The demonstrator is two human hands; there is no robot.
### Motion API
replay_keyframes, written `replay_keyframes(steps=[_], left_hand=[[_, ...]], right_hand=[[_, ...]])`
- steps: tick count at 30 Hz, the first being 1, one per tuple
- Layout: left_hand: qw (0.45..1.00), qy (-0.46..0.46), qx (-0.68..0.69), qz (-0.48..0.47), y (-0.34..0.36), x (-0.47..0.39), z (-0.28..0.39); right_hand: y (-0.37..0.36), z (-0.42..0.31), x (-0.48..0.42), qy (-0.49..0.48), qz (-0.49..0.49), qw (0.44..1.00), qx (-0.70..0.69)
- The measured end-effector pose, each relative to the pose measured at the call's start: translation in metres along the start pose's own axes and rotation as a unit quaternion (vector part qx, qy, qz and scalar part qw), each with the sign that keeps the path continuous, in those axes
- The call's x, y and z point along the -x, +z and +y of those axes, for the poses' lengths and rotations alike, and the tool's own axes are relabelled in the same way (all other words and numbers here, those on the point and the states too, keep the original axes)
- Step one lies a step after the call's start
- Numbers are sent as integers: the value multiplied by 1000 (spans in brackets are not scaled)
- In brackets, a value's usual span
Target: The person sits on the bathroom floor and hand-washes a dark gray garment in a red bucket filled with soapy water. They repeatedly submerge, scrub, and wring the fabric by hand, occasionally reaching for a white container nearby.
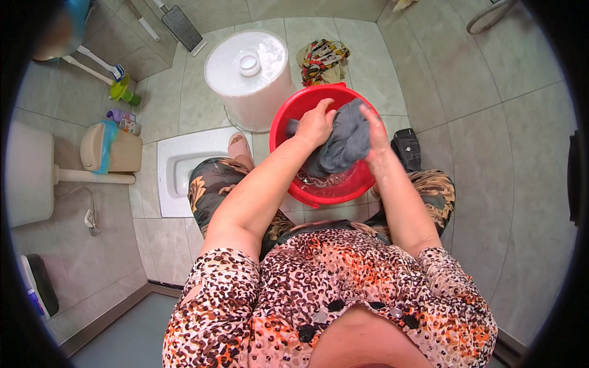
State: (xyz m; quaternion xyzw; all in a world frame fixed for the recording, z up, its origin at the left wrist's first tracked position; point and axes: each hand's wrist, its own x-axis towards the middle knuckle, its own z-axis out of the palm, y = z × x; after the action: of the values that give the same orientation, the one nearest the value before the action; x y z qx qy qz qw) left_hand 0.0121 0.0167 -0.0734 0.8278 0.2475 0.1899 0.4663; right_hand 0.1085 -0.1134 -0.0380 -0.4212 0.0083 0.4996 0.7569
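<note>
A red plastic bucket (279,133) with water in it stands between my knees. Wet dark grey cloth (347,138) is bunched up in its mouth. My left hand (316,123) is at the left side of the cloth, back of the hand up; its fingertips are near the bundle, and whether they pinch it is not plain. Against the cloth's right side lies my right hand (377,133), fingers pointing up and slightly blurred, its palm side partly hidden. Both hands are over the bucket.
A lidded white bucket (257,103) stands beyond at the left, patterned cloth (323,62) lies on the tiles behind, and dark folded fabric (406,149) is at the right. Left are a squat toilet (165,184) and a beige bin (124,152). Tiled walls close in both sides.
</note>
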Motion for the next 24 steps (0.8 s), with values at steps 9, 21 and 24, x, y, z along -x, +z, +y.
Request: replay_keyframes(steps=[9,21,24], left_hand=[[954,-35,206,-217,-56,4,35],[977,212,-11,-10,5,47,94],[958,224,-172,-46,17,46,88]], right_hand=[[-61,-31,-27,-46,48,997,-34],[0,23,14,-35,-17,995,-94],[-35,50,-8,-34,-140,977,-156]])
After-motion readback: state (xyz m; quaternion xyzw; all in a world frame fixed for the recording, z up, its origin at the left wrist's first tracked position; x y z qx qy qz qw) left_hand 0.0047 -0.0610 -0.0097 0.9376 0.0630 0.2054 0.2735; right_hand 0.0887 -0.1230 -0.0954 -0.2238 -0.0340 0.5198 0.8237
